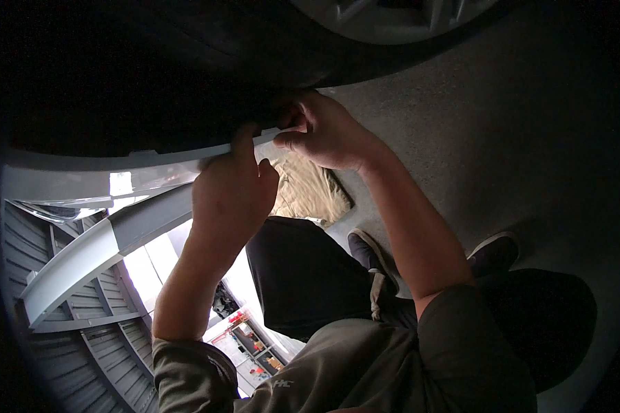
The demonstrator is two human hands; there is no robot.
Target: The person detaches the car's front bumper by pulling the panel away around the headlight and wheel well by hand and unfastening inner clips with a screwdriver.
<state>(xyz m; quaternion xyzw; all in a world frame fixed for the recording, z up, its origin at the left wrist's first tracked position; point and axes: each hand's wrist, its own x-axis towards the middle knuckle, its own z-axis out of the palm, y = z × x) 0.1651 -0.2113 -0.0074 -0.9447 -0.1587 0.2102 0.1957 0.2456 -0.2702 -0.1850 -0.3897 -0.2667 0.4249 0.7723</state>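
Note:
A white car fender [179, 172] curves along the wheel opening, its inner lip edging a very dark wheel well. My left hand [231, 196] is on this lip, its index finger hooked up over the edge and its thumb apart; the other fingers are mostly hidden behind the hand. Just to the right, my right hand [327, 134] pinches the end of the same lip between thumb and curled fingers. Its fingertips fade into shadow, so any small part between them cannot be made out. Above both hands is the tyre [310, 62] with its alloy rim [393, 20].
Below the fender, a tan cloth or mat [306, 189] lies on the grey concrete floor [448, 144]. My dark shoes [496, 251] are on the floor to the right. Shelving with red items [251, 344] and a corrugated metal wall or roof [83, 351] show behind at lower left.

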